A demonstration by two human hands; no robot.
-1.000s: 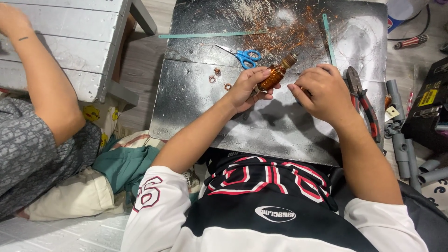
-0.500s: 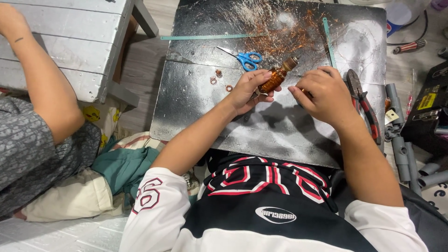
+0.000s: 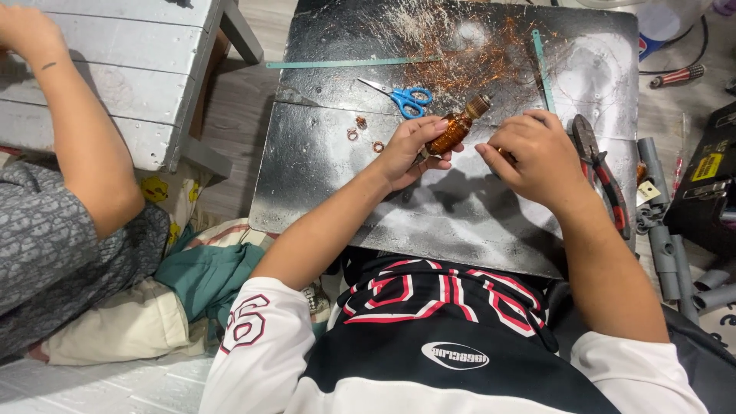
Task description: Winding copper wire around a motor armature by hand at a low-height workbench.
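Note:
My left hand point(image 3: 408, 149) grips a small cylinder wound with copper wire point(image 3: 454, 129), tilted with its tip up to the right, over a dark metal sheet point(image 3: 345, 176). My right hand point(image 3: 534, 157) sits just to the right of it, fingers pinched near the coil; what it pinches is too fine to see. Blue-handled scissors point(image 3: 405, 97) lie just beyond the hands, among loose copper wire scraps point(image 3: 468, 54). A few small copper rings point(image 3: 360, 132) lie left of my left hand.
Red-handled pliers point(image 3: 602, 175) lie right of my right hand. Two thin green rulers point(image 3: 353, 63) rest on the sheet. Grey pipe pieces point(image 3: 668, 253) and a black case point(image 3: 709, 184) are at the right. Another person's arm point(image 3: 84, 146) reaches to a grey wooden bench point(image 3: 130, 69) at left.
Both hands have kept their place over the sheet; only the fingers have shifted slightly around the coil.

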